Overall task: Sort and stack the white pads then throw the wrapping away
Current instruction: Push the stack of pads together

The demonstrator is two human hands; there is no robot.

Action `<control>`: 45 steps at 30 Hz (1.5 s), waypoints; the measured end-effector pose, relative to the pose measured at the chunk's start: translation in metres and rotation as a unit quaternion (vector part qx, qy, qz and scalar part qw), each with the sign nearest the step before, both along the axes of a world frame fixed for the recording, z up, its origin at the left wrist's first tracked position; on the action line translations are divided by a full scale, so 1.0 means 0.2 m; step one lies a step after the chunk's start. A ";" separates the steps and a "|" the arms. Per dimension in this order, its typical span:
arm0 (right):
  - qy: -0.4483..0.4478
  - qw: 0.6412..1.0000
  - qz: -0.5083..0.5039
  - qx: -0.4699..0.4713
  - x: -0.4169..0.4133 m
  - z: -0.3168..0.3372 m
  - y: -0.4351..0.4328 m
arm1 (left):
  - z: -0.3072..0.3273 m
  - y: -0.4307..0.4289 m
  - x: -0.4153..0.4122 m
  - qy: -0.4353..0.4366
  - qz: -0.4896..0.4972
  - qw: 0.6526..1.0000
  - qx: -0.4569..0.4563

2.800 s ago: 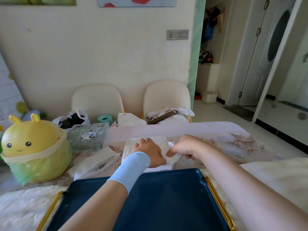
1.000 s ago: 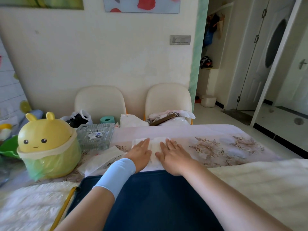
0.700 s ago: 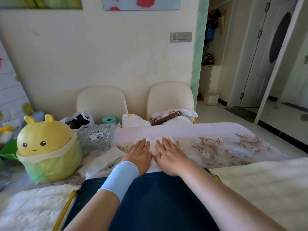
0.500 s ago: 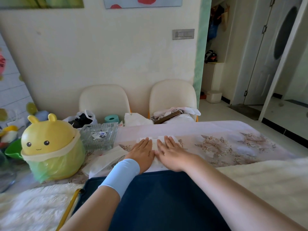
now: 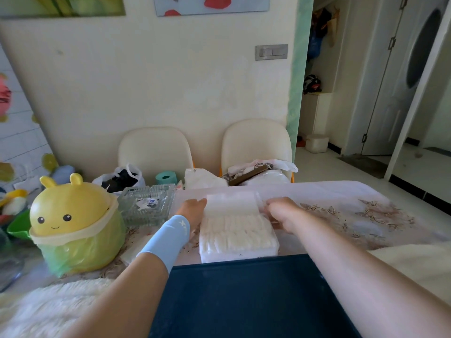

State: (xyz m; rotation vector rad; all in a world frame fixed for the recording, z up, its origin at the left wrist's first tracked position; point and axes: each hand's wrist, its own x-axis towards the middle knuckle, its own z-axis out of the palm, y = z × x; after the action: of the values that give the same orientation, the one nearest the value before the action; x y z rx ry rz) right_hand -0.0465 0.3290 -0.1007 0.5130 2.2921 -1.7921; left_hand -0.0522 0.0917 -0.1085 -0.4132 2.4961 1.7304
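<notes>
- White pads (image 5: 236, 231): one block at frame centre on the table (image 5: 366, 215), its near edge just above the rim of the dark blue tray (image 5: 244, 301). Clear wrapping seems to cover the block, but glare and blur make its edges uncertain.
- Left hand (image 5: 192, 211): against the block's upper-left corner, fingertips meeting a smoother white layer raised at the far end. Too blurred to tell whether it grips.
- Right hand (image 5: 280, 213): fingers (image 5: 274, 203) curled at the block's right edge, apparently pinching it.
- Orientation: the ribbed rows run left to right across the frame. The block looks nearly square, but allowing for foreshortening I judge that its long axis runs from bottom to top of frame, with one short end facing the tray.

Risks, as judged:
- The pads look soft and loosely packed, so pulling the wrap off unevenly could fan the rows out or tip them over the tray rim.
- If only one hand grips, the block could skew.
- The glass dish (image 5: 146, 203) sits near the left wrist, and a sideways tug could knock it.
- The yellow bin (image 5: 73, 225) at the left is well apart, so carrying the wrap there leaves the stack unsupported.
</notes>
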 end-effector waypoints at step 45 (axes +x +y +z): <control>0.263 0.763 0.339 0.483 0.50 0.20 -0.44 | 0.23 -0.10 0.62 0.151 -0.152 0.885 -0.414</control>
State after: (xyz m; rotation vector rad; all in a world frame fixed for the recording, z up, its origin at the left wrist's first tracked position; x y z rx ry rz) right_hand 0.0529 0.2401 -0.0599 -0.7702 3.0497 -0.3220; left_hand 0.0722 0.0708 -0.0619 0.2424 3.1995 0.5767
